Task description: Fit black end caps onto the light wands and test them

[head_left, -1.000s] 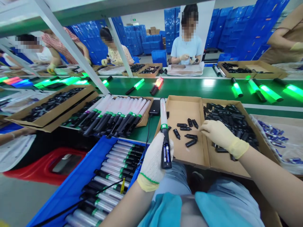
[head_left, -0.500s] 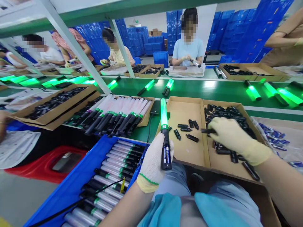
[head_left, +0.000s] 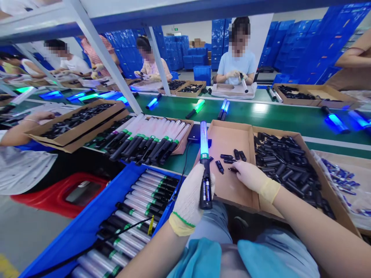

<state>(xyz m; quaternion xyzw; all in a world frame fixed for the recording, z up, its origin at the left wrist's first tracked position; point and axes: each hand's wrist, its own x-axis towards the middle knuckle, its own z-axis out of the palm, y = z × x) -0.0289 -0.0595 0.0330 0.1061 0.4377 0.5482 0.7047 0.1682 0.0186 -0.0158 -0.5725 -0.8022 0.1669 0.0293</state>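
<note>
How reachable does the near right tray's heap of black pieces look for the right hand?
Probably yes: the heap lies uncovered beside the right hand, whose wrist is over that tray; the way looks free.

Your counter (head_left: 172, 164) is green, and its main load before you is a divided cardboard tray (head_left: 236, 135), whose near edge comes out above your legs. Just to the left of this tray lies a black box (head_left: 194, 133) with a cable. Further left of the tray is a row of unlit sticks (head_left: 145, 139), then a long carton (head_left: 65, 144). To the tray's right, pale wrapping (head_left: 356, 166) is spread. Beyond the tray runs a green belt (head_left: 261, 112), which carries a blue-lit pair (head_left: 223, 110) and a green-lit stick (head_left: 196, 109).
</note>
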